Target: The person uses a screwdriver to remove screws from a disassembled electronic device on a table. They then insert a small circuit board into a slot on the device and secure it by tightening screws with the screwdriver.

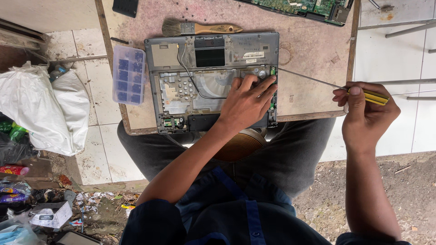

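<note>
A small wooden worktable (313,59) is standing on a pale tiled floor that is giving way to bare dirt on the right, with the person sitting at its near edge. An opened laptop base (211,81), grey and stripped of its cover, is lying flat across the table's middle, its near edge close to the table's front rim. The left hand (247,102) is resting on the right part of the base, fingers spread and pressing down near a small green connector at the right edge; it is gripping nothing. The right hand (365,113) is hovering off the table's right side, well apart from the left, closed around the yellow handle of a long screwdriver (327,83). The thin shaft is slanting up and left, its tip reaching the base's right edge just beside the left fingertips. A brush (200,28) with a wooden handle is lying just behind the base. A clear plastic parts box (129,75) is sitting at the table's left edge, beside the base. A green circuit board (309,7) is lying at the far right corner. White bags (45,109) are slumping on the floor to the left.
</note>
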